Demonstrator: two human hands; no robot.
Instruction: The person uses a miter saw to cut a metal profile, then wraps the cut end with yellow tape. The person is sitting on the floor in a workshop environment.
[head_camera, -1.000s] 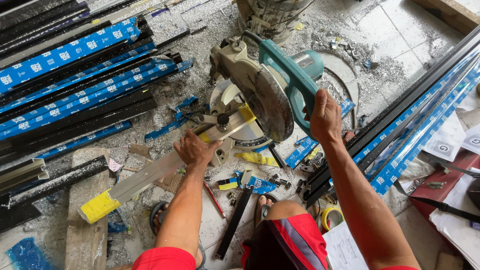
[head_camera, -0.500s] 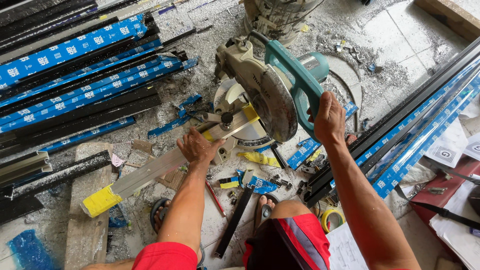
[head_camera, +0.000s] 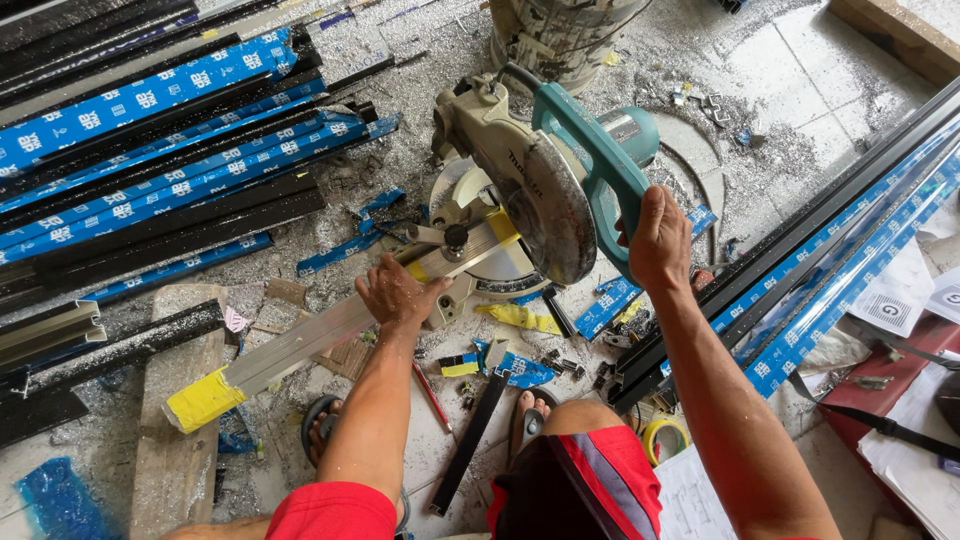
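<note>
A teal and grey mitre saw (head_camera: 545, 170) stands on the floor in front of me, its blade head raised. My right hand (head_camera: 655, 240) grips the saw's teal handle. A long silver aluminium bar (head_camera: 300, 345) with a yellow taped end lies across the saw's table, slanting down to the left. My left hand (head_camera: 400, 293) presses flat on that bar just left of the blade. My knees and red shorts show at the bottom edge.
Stacks of black and blue-wrapped aluminium profiles (head_camera: 150, 150) lie at the left, more profiles (head_camera: 830, 260) run diagonally at the right. A wooden plank (head_camera: 180, 440) supports the bar's end. Metal shavings, offcuts, a tape roll (head_camera: 665, 435) and papers (head_camera: 900, 300) litter the floor.
The view has shifted slightly and both hands sit a little lower and more to the right in the picture. The grips on handle and bar are unchanged.
</note>
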